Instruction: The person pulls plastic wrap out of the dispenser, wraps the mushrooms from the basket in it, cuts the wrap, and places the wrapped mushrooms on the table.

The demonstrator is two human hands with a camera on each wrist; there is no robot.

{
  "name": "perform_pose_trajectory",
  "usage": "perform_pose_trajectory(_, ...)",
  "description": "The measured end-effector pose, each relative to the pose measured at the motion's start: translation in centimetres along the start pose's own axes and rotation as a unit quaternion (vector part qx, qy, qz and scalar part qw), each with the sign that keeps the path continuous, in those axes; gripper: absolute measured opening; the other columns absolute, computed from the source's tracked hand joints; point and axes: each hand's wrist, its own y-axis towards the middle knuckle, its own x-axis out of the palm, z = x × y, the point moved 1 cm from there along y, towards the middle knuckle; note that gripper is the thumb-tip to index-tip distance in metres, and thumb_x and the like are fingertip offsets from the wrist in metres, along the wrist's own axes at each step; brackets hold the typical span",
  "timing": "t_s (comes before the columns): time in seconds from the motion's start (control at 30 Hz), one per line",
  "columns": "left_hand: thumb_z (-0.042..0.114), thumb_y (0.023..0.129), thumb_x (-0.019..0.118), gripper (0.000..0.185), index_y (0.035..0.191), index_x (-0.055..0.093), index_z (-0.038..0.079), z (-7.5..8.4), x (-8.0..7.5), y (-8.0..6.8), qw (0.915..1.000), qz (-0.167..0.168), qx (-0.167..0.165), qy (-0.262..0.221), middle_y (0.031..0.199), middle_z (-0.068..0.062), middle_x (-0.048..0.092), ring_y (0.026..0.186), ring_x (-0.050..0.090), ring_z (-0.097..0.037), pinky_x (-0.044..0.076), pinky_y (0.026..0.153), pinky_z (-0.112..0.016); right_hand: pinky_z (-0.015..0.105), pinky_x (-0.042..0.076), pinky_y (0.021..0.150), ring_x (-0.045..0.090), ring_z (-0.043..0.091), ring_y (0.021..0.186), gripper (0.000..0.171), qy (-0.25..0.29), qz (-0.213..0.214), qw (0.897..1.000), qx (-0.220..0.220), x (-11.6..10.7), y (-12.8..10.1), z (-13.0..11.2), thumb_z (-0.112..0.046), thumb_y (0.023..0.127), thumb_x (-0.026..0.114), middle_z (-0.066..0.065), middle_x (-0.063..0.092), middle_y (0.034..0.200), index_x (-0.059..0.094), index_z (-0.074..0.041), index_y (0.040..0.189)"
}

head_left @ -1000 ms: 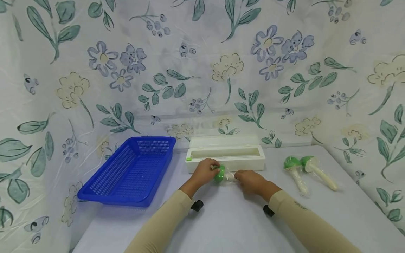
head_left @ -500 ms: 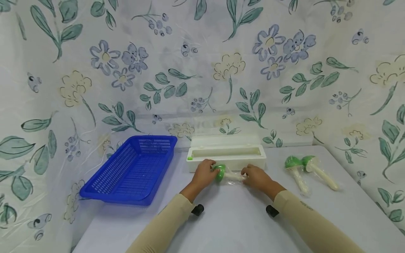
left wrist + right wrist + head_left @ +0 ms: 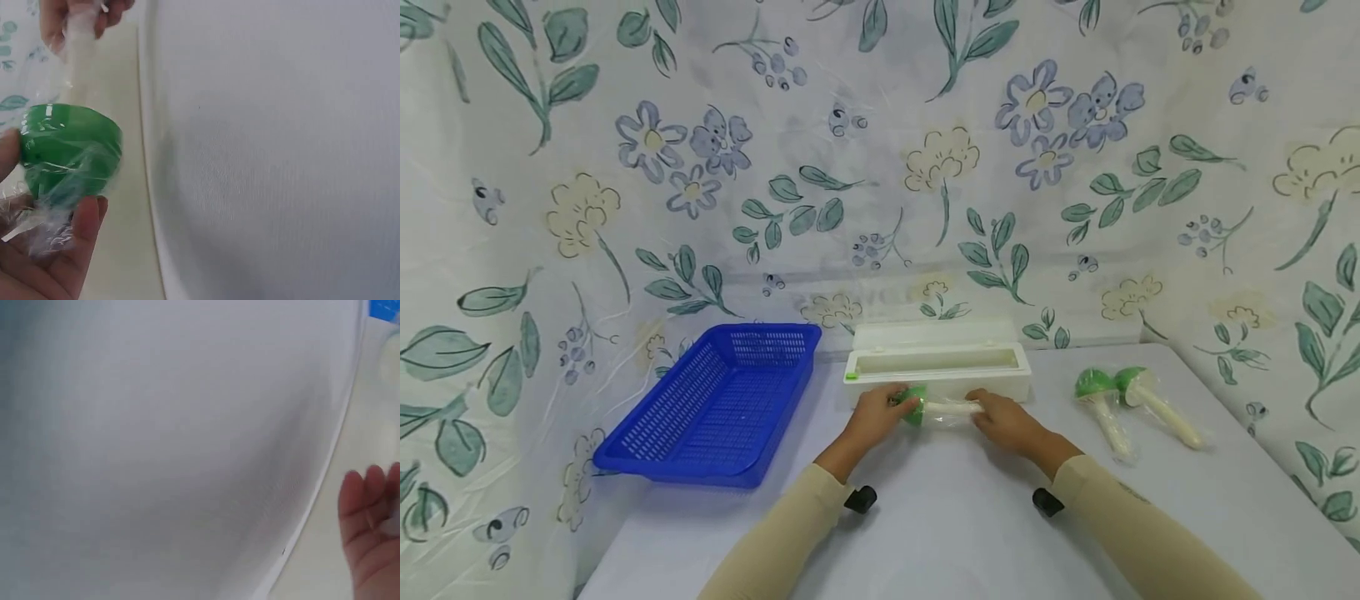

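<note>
A toy mushroom [image 3: 942, 408] with a green cap [image 3: 69, 150] and a cream stem is wrapped in clear film and held level just above the table. My left hand [image 3: 887, 407] grips the cap end, with bunched film under its fingers [image 3: 81, 231]. At the other end, my right hand [image 3: 992, 412] pinches the stem; in the left wrist view it shows at the top [image 3: 75, 15]. The right wrist view shows only some fingertips [image 3: 372, 512] over the table. Both hands are just in front of the white film dispenser box [image 3: 936, 367].
A blue mesh basket [image 3: 715, 408] stands to the left of the box. Two more film-wrapped green-capped mushrooms [image 3: 1105, 408] [image 3: 1157, 404] lie at the right. A white table [image 3: 955, 533] is backed by a floral cloth on all sides.
Both hands have moved the mushroom a little farther from me, up to the box front. The stem now lies level, and more of it shows between the hands.
</note>
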Motion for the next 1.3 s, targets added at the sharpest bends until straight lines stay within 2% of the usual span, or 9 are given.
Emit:
perform_pose_trajectory(0.2, 0.047, 0.102, 0.044, 0.047, 0.110, 0.069, 0.008, -0.4, -0.3, 0.1, 0.9988, -0.029, -0.029, -0.026, 0.082, -0.007, 0.063, 0.063, 0.060, -0.019, 0.050, 0.058, -0.034, 0.036, 0.051, 0.077, 0.063, 0.018, 0.086, 0.045, -0.118, 0.020, 0.987, -0.105, -0.4, -0.5, -0.8, -0.050, 0.085, 0.066, -0.001, 0.068, 0.099, 0.064, -0.012, 0.109)
perform_pose_trajectory(0.37, 0.041, 0.105, 0.037, 0.047, 0.080, 0.061, 0.010, -0.1, 0.1, 0.0, 0.9977, -0.038, -0.055, 0.000, 0.067, -0.004, 0.055, 0.053, 0.054, -0.017, 0.047, 0.050, -0.031, 0.027, 0.046, 0.052, 0.053, 0.012, 0.055, 0.037, -0.293, 0.047, 0.941, -0.159, -0.2, -0.4, -2.1, -0.043, 0.081, 0.076, -0.005, 0.056, 0.075, 0.056, -0.013, 0.090)
perform_pose_trajectory(0.5, 0.032, 0.104, 0.036, 0.046, 0.067, 0.053, 0.010, 0.4, 0.4, -0.3, 0.9973, -0.024, -0.068, 0.015, 0.061, -0.005, 0.055, 0.048, 0.053, -0.018, 0.045, 0.046, -0.031, 0.029, 0.051, 0.052, 0.061, 0.018, 0.060, 0.021, -0.363, 0.081, 0.908, -0.195, 0.2, -0.4, -3.2, -0.013, 0.086, 0.074, 0.004, 0.060, 0.082, 0.058, -0.005, 0.096)
perform_pose_trajectory(0.63, 0.027, 0.101, 0.038, 0.042, 0.071, 0.060, 0.007, 0.6, 0.6, -0.4, 0.9967, -0.043, -0.069, -0.003, 0.064, -0.006, 0.058, 0.048, 0.054, -0.018, 0.047, 0.044, -0.031, 0.029, 0.049, 0.048, 0.060, 0.017, 0.057, 0.018, -0.386, 0.122, 0.883, -0.238, 0.3, -0.4, -4.1, -0.010, 0.085, 0.074, 0.005, 0.062, 0.079, 0.059, -0.005, 0.093)
perform_pose_trajectory(0.73, 0.033, 0.105, 0.033, 0.045, 0.104, 0.069, 0.005, 0.4, 0.3, -0.4, 0.9950, -0.067, -0.057, -0.047, 0.086, -0.016, 0.064, 0.052, 0.057, -0.020, 0.050, 0.046, -0.034, 0.029, 0.046, 0.044, 0.057, 0.016, 0.050, 0.016, -0.377, 0.110, 0.894, -0.214, 0.1, -0.2, -4.3, -0.014, 0.086, 0.072, 0.002, 0.062, 0.069, 0.057, -0.009, 0.086)
perform_pose_trajectory(0.83, 0.047, 0.106, 0.024, 0.058, 0.134, 0.058, 0.009, 0.2, -0.2, -0.3, 0.9880, -0.066, -0.046, -0.132, 0.110, -0.029, 0.058, 0.055, 0.061, -0.025, 0.053, 0.050, -0.037, 0.030, 0.045, 0.045, 0.055, 0.016, 0.050, 0.015, -0.341, 0.084, 0.927, -0.130, -0.2, 0.0, -4.0, -0.017, 0.086, 0.069, 0.001, 0.062, 0.065, 0.056, -0.011, 0.082)
perform_pose_trajectory(0.97, 0.061, 0.101, 0.016, 0.077, 0.143, 0.048, 0.005, -0.3, -0.6, -0.3, 0.9571, -0.037, -0.036, -0.285, 0.100, -0.032, 0.061, 0.067, 0.067, -0.027, 0.056, 0.064, -0.042, 0.032, 0.043, 0.046, 0.050, 0.016, 0.049, 0.017, -0.281, 0.105, 0.952, -0.063, -0.6, -0.1, -3.6, -0.018, 0.087, 0.067, 0.002, 0.059, 0.062, 0.054, -0.011, 0.079)
perform_pose_trajectory(1.13, 0.047, 0.106, 0.023, 0.064, 0.149, 0.032, 0.000, -0.4, -0.4, -0.8, 0.9288, -0.006, 0.026, -0.370, 0.081, -0.012, 0.054, 0.078, 0.061, -0.021, 0.051, 0.086, -0.044, 0.034, 0.042, 0.044, 0.050, 0.017, 0.047, 0.021, -0.245, 0.143, 0.956, -0.074, -0.8, -0.3, -3.4, -0.017, 0.087, 0.068, 0.005, 0.059, 0.061, 0.051, -0.009, 0.077)
perform_pose_trajectory(1.3, 0.007, 0.104, 0.037, 0.049, 0.150, 0.022, -0.004, -0.1, 0.0, -0.9, 0.9239, -0.013, 0.095, -0.370, 0.100, -0.012, 0.054, 0.089, 0.056, -0.014, 0.049, 0.088, -0.038, 0.032, 0.041, 0.042, 0.049, 0.015, 0.045, 0.025, -0.258, 0.158, 0.948, -0.099, -0.4, -0.3, -3.0, -0.019, 0.088, 0.069, 0.004, 0.059, 0.060, 0.049, -0.010, 0.077)
